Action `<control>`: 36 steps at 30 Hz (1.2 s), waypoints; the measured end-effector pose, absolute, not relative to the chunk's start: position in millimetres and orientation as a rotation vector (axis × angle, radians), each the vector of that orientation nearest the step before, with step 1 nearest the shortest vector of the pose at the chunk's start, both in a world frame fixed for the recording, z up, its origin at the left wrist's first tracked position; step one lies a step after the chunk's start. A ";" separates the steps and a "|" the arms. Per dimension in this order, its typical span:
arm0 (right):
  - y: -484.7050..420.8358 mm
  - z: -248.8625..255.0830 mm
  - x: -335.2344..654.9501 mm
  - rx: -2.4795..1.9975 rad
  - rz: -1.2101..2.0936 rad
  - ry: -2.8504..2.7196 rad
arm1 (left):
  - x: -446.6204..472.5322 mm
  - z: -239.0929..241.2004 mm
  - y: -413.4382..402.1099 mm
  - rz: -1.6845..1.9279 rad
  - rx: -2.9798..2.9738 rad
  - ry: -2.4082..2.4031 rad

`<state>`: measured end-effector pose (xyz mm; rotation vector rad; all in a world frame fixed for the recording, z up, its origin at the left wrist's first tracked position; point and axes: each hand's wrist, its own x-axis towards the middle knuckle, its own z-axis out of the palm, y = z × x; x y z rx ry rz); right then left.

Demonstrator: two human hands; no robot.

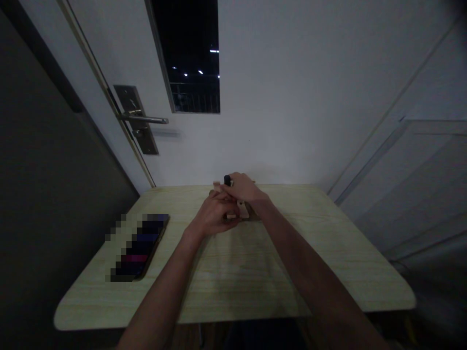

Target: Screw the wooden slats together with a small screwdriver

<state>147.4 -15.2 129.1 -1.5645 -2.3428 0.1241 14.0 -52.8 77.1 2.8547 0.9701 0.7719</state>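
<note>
Both my hands meet over the far middle of a pale wooden table [233, 272]. My right hand [245, 189] is closed around a small object with a black tip [227, 180] that sticks up above its fingers. My left hand [214, 214] is curled beside and slightly under it, its fingers closed against light wooden pieces [241, 210] that lie on the table. What exactly the pieces form is hidden by the hands.
A phone [140, 248] lies on the table's left side, its screen lit. Behind the table stands a white door with a metal handle [144, 119] and a dark narrow window [193, 56]. White panelled walls close in on the right.
</note>
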 end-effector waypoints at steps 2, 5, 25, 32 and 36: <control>-15.2 128.7 147.4 -1.582 0.139 -2.318 | 13.7 78.1 -52.9 0.758 2.857 0.951; -13.7 127.0 147.9 -1.581 0.162 -2.300 | 13.2 79.2 -53.3 0.772 2.864 0.941; -17.1 122.1 150.2 -1.587 0.261 -2.228 | -1.0 65.8 -37.3 1.461 2.169 1.262; -21.0 114.4 156.1 -1.526 0.155 -2.158 | -10.4 31.6 -10.8 1.563 1.839 1.364; -22.0 112.4 159.6 -1.301 0.185 -2.084 | -11.2 14.3 -3.9 1.525 1.817 1.342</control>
